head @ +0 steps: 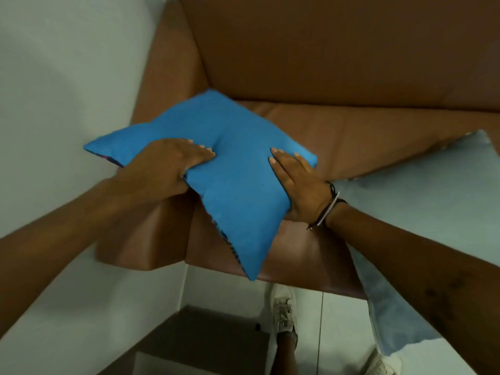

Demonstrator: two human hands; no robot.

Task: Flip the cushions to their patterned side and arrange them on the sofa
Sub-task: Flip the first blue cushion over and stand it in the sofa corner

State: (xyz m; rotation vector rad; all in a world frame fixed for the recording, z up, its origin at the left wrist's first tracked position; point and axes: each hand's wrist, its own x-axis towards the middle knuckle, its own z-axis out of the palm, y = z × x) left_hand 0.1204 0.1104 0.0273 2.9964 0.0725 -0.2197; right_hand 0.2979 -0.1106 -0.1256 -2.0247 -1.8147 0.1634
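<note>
square blue fabric cushion [230, 169], plain side up, held between my hands over the seat corner of the brown leather sofa [351, 77]. left hand [165, 169] clamped on its left edge, right hand [300, 185] on its right edge: opposite grips, probably for turning it. patterned side peeks beneath. count: one cushion gripped, one pale blue cushion [422, 201] beyond my right wrist.

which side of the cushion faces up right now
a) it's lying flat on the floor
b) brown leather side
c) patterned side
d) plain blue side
d: the cushion held by the left hand and right hand shows plain blue on top, with pattern only peeking at its lower edge.
</note>
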